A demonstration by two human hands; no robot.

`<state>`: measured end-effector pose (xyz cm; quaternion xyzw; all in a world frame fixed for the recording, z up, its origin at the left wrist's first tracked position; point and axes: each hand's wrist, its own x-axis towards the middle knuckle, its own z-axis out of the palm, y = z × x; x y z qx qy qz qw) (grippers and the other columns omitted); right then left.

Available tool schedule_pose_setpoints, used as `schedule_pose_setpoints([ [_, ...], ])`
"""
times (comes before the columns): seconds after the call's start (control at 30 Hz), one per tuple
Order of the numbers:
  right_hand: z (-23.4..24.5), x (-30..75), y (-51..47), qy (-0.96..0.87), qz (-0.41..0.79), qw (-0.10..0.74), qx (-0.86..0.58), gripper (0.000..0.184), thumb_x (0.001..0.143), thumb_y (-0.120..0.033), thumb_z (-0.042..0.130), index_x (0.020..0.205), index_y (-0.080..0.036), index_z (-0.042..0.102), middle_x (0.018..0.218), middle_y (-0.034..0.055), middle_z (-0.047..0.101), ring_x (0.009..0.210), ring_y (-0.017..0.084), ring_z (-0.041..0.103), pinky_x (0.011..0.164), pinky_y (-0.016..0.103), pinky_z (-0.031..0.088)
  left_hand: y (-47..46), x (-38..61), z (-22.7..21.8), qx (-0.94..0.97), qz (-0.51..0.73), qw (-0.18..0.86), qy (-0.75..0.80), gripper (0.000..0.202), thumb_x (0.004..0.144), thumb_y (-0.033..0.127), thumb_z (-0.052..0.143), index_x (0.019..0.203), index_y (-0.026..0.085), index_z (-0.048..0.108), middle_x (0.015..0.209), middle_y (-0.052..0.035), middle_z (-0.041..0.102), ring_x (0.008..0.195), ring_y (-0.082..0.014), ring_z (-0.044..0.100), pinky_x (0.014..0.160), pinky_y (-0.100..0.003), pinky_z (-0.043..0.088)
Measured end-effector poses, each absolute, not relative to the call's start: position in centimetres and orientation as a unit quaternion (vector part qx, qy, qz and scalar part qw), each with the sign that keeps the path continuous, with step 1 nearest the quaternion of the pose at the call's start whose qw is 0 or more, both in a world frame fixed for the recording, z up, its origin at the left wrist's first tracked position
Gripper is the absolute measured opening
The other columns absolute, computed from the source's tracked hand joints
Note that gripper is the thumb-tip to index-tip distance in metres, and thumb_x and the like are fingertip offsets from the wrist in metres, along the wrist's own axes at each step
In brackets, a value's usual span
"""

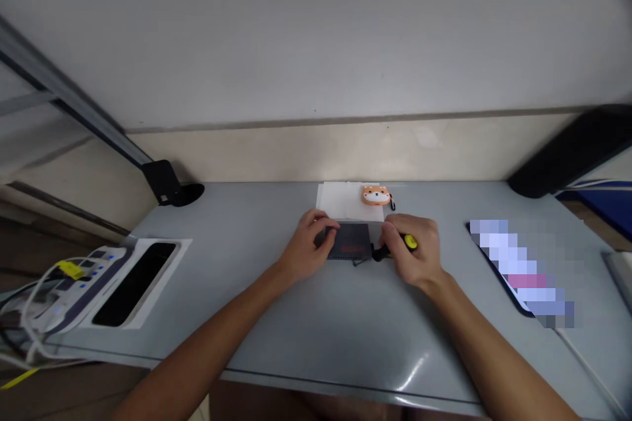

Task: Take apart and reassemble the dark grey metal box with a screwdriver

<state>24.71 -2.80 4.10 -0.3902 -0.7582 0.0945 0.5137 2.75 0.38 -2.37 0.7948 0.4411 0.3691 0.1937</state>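
Note:
A flat dark box (349, 241), perhaps a small electronic device, lies on the grey desk with a row of small holes along its front edge. My left hand (311, 245) grips its left side, thumb and fingers closed on the edge. My right hand (413, 247) is wrapped round a screwdriver (409, 243) with a black handle and a yellow end. The screwdriver points left, towards the front right corner of the box; whether its tip touches a screw cannot be made out. Close below that corner lies a small thin dark piece (362, 262).
Behind the box are white paper (343, 200) and an orange animal-face case (376, 195). A power strip (89, 279) with cables and a black phone (135, 284) are at left. Another phone (513, 270), screen lit, lies right with a cable. Dark stands (170, 184) flank the back.

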Motion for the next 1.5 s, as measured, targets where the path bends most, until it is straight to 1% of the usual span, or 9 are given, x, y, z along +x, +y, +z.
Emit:
schedule_pose_setpoints([
  [0.13,4.3,24.9,-2.8,-0.683,0.158,0.565,-0.435,0.044,0.091,-0.025,0.048,0.047,-0.021,0.052,0.044,-0.0026,0.049,0.040,0.010,0.043,0.045,0.026,0.029,-0.5,2.5,-1.3,0.863,0.325,0.159,0.353,0.009,0.095,0.029,0.068,0.100,0.025,0.074,0.117,-0.0082,0.062,0.114,-0.0240,0.057,0.104,-0.041,0.050],
  [0.27,4.5,25.0,-2.6,-0.622,0.182,0.606,-0.461,0.042,0.087,-0.028,0.048,0.046,-0.022,0.053,0.043,-0.0025,0.048,0.041,0.010,0.044,0.044,0.026,0.029,-0.8,2.4,-1.5,0.893,0.292,0.143,0.312,0.017,0.089,0.035,0.079,0.103,0.025,0.076,0.118,-0.0086,0.064,0.115,-0.0251,0.057,0.103,-0.042,0.051],
  [0.4,4.6,25.0,-2.4,-0.601,0.189,0.620,-0.467,0.039,0.085,-0.030,0.048,0.046,-0.022,0.053,0.045,-0.0019,0.049,0.043,0.011,0.045,0.045,0.025,0.031,-0.5,2.5,-2.3,0.895,0.335,0.117,0.270,0.008,0.095,0.030,0.073,0.097,0.023,0.077,0.112,-0.0079,0.065,0.108,-0.0213,0.060,0.099,-0.038,0.052],
  [0.6,4.7,24.9,-2.5,-0.569,0.181,0.644,-0.478,0.040,0.085,-0.031,0.048,0.047,-0.022,0.054,0.046,-0.0012,0.051,0.045,0.012,0.046,0.046,0.027,0.032,-0.5,3.0,-1.9,0.884,0.367,0.109,0.268,0.013,0.100,0.025,0.066,0.094,0.022,0.076,0.102,-0.0068,0.067,0.097,-0.0180,0.063,0.089,-0.034,0.054],
  [0.83,4.7,25.4,-2.5,-0.520,0.158,0.691,-0.477,0.039,0.086,-0.029,0.048,0.048,-0.022,0.055,0.049,-0.0008,0.051,0.048,0.013,0.048,0.048,0.027,0.035,0.7,2.4,-2.0,0.841,0.408,0.084,0.347,0.016,0.100,0.023,0.060,0.094,0.022,0.075,0.100,-0.0057,0.067,0.094,-0.0172,0.064,0.086,-0.033,0.055],
  [1.03,4.4,25.8,-2.2,-0.529,0.156,0.683,-0.480,0.038,0.086,-0.028,0.049,0.049,-0.022,0.053,0.049,-0.0016,0.050,0.049,0.012,0.047,0.049,0.027,0.034,5.0,1.1,-1.5,0.825,0.329,0.082,0.453,0.016,0.097,0.028,0.062,0.097,0.023,0.077,0.099,-0.0053,0.068,0.097,-0.0201,0.065,0.091,-0.034,0.055],
  [1.1,4.1,25.8,-2.1,-0.535,0.156,0.675,-0.484,0.039,0.087,-0.029,0.049,0.050,-0.022,0.053,0.049,-0.0019,0.049,0.049,0.012,0.046,0.049,0.027,0.034,6.4,1.3,-1.5,0.822,0.289,0.097,0.480,0.017,0.096,0.027,0.062,0.095,0.023,0.078,0.094,-0.0043,0.069,0.093,-0.0200,0.066,0.087,-0.033,0.056],
  [1.17,3.9,25.7,-2.0,-0.540,0.153,0.669,-0.487,0.040,0.089,-0.030,0.048,0.050,-0.022,0.054,0.048,-0.0021,0.049,0.048,0.012,0.046,0.049,0.026,0.034,7.4,1.7,-1.6,0.823,0.276,0.100,0.486,0.018,0.096,0.027,0.062,0.093,0.022,0.079,0.092,-0.0043,0.069,0.091,-0.0202,0.066,0.086,-0.033,0.057],
  [1.5,3.9,25.7,-1.9,-0.566,0.121,0.644,-0.501,0.043,0.091,-0.032,0.046,0.050,-0.022,0.053,0.044,-0.0025,0.049,0.043,0.011,0.045,0.047,0.026,0.033,8.0,1.8,-2.5,0.834,0.267,0.105,0.471,0.017,0.095,0.028,0.063,0.099,0.024,0.079,0.103,-0.0062,0.070,0.103,-0.0238,0.066,0.099,-0.040,0.054],
])
